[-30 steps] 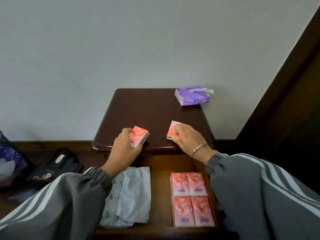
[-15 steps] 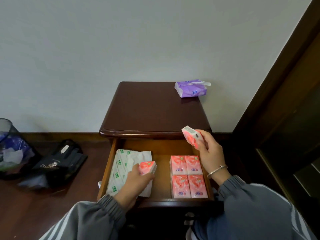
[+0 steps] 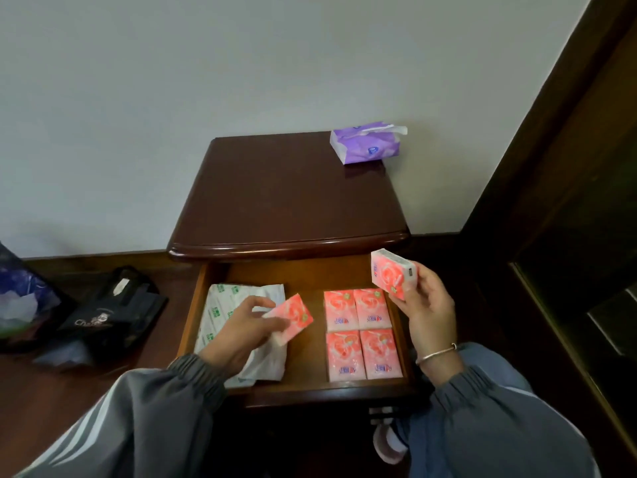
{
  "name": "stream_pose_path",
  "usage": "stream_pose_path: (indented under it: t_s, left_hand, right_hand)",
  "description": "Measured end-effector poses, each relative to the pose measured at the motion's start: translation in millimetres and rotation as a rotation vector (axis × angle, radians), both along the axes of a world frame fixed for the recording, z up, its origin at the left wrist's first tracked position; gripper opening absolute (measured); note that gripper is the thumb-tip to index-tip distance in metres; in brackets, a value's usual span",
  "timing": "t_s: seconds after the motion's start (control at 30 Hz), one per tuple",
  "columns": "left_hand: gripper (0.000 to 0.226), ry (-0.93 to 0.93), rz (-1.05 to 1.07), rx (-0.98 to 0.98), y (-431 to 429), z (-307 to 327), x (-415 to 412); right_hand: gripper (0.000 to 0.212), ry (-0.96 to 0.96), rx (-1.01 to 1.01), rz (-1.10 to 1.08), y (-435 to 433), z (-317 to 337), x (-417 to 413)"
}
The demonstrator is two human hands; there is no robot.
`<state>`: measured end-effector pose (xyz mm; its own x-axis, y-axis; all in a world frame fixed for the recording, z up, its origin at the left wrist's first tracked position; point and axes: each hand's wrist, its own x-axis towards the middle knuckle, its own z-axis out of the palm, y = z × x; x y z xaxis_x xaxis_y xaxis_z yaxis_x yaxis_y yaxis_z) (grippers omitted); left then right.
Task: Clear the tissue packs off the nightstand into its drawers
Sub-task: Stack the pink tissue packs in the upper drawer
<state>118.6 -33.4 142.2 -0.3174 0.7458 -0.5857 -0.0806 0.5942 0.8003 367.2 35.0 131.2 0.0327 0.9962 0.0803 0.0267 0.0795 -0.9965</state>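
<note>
Fingers (image 3: 253,301) of the left hand (image 3: 241,326) pinch one pink tissue pack (image 3: 294,317) by its left edge, holding it tilted inside the open drawer (image 3: 310,395). Whether that pack touches the drawer floor cannot be told. Fingers (image 3: 412,294) of the right hand (image 3: 427,305) curl round a second pink pack (image 3: 393,274), held above the drawer's right rim; a thin bracelet (image 3: 436,353) circles that wrist.

Pink packs number six in all: one in each hand, and four more (image 3: 362,334) lying flat in a two-by-two block between the two sets of fingers. Just under the left fingers lies one crumpled white plastic wrapper (image 3: 220,305) with green marks, filling the drawer's left half.

Beyond both hands, the nightstand (image 3: 293,201) top carries one purple tissue pack (image 3: 367,146) at its far right corner, a white sheet poking out.

Left of the left fingers, on the floor, sit one black bag (image 3: 110,315) and, at the frame edge, one dark bin (image 3: 20,298) holding crumpled paper. Dark wooden panelling (image 3: 551,201) rises to the right of the right fingers.

Blue writing on the drawer packs and the green marks on the wrapper are too small to read; pale lettering on the bag begins "Ch", the rest blurred.
</note>
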Motion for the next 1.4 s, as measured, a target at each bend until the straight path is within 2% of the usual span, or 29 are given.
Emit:
stream_pose_path:
  t_s: [0.17,0.37,0.57,0.7,0.77,0.83,0.9,0.97,1.0,1.03,1.07,1.1,1.13,1.2,1.23,1.27,1.33,1.4]
  left_hand:
    - [0.019,0.005,-0.164,0.014,2,1,-12]
    - [0.034,0.007,-0.428,-0.102,15,3,0]
    - [0.020,0.155,-0.189,-0.135,17,-4,12]
    - [0.012,0.176,0.009,-0.148,1,-9,4]
    - [0.010,0.205,0.003,-0.185,-7,-16,10]
    - [0.011,0.198,-0.137,-0.249,-14,-21,20]
    - [0.022,0.331,-0.487,-0.350,-14,-22,24]
    - [0.038,0.569,-0.741,-0.395,-10,-18,25]
    - [0.044,0.682,-0.750,-0.363,-7,-14,26]
    - [0.047,0.774,-0.690,-0.289,-6,-9,27]
    - [0.047,0.789,-0.567,-0.167,-5,-5,29]
    - [0.046,0.677,-0.437,-0.039,-4,0,32]
    - [0.048,0.452,-0.321,0.056,-2,4,35]
    - [0.054,-0.075,-0.186,0.080,3,13,38]
    - [0.054,-0.250,-0.158,0.046,5,16,38]
    - [0.051,-0.358,-0.144,0.016,7,17,36]
    - [0.038,-0.428,-0.092,-0.005,9,15,32]
    - [0.032,-0.454,0.055,0.007,7,9,26]
  right_hand:
    - [0.030,-0.011,-0.006,0.004,1,-3,-1]
    - [0.034,-0.069,0.003,0.026,-1,-7,-1]
    - [0.030,-0.097,0.029,0.041,-3,-7,0]
    - [0.030,-0.095,0.013,0.058,-5,-7,-2]
    - [0.027,-0.107,0.021,0.075,-6,-5,-4]
    - [0.023,-0.124,0.031,0.111,-9,-3,-7]
    - [0.026,-0.155,0.050,0.165,-12,0,-10]
    - [0.029,-0.195,0.071,0.227,-16,1,-13]
    - [0.030,-0.220,0.084,0.260,-18,1,-15]
    - [0.032,-0.249,0.105,0.298,-21,2,-16]
    - [0.034,-0.277,0.137,0.340,-23,3,-18]
    - [0.036,-0.301,0.180,0.386,-26,4,-21]
    - [0.036,-0.324,0.232,0.440,-28,5,-23]
    - [0.035,-0.376,0.327,0.564,-33,5,-28]
    - [0.034,-0.404,0.353,0.621,-35,5,-30]
    - [0.035,-0.427,0.362,0.664,-37,4,-31]
    - [0.042,-0.478,0.341,0.686,-38,3,-31]
    - [0.050,-0.618,0.292,0.562,-31,0,-26]
